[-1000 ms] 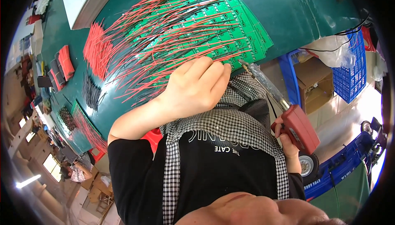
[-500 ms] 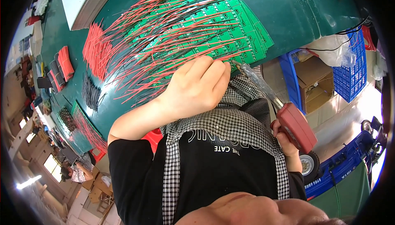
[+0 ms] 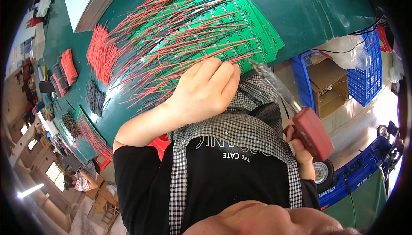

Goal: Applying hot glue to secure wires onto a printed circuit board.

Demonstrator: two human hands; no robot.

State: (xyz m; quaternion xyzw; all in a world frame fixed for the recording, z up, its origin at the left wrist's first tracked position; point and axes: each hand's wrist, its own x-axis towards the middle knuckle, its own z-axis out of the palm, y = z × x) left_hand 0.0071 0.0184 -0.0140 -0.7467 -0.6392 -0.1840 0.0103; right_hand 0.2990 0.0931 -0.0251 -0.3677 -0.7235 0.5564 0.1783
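Observation:
A green sheet of circuit boards (image 3: 264,37) lies on the table, with many thin red and black wires (image 3: 189,33) fanned across it to the left. At its near edge my left hand (image 3: 208,84) is closed with curled fingers; the fingertips are turned away, hiding whatever they pinch. My right hand (image 3: 300,149) is wrapped round the red handle of a soldering gun (image 3: 313,132). Its long metal barrel points up and left, and the tip is near the board's near edge, just right of my left hand.
Loose red wires (image 3: 101,54) and black wires (image 3: 95,96) lie to the left, with bundled wires (image 3: 67,65) beyond. A white box (image 3: 88,3) stands at the far left. Right of the table are a cardboard box (image 3: 330,84), a blue crate (image 3: 365,76) and a blue vehicle (image 3: 356,175).
The soldering gun has shifted slightly to the right, its tip moving away from my left fingers. My left hand has stayed in nearly the same place.

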